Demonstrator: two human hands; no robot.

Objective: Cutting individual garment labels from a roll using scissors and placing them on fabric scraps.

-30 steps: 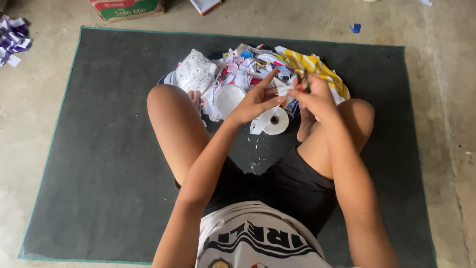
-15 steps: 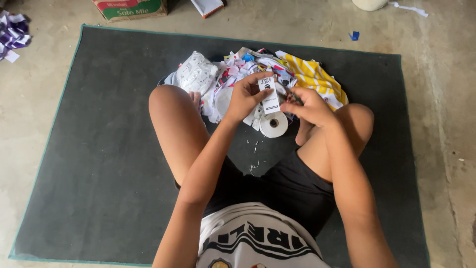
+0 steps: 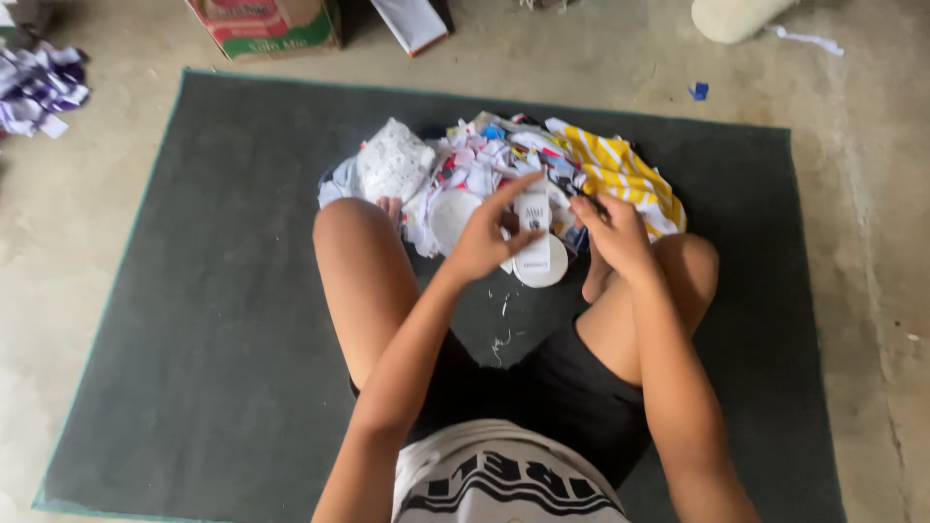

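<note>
Two bare hands are up over the lap, forearms angling in from the bent knees. The left hand [image 3: 484, 237] is raised with its index finger stretched out toward the pile, thumb and remaining fingers curled against a small white paper strip [image 3: 533, 221]; whether they actually pinch it I cannot tell. The right hand [image 3: 610, 232] sits just beside, fingers bent and bunched, knuckles up, fingertips at the edge of the scraps; what they grip, if anything, is hidden. One white tape roll [image 3: 541, 266] lies on the dark mat [image 3: 194, 339] just below the strip, between the shins. One heap of cloth and paper scraps [image 3: 465, 169] sits ahead of the knees, with one yellow-striped piece [image 3: 620, 169] on its right. One cardboard box [image 3: 266, 24] stands beyond the mat.
</note>
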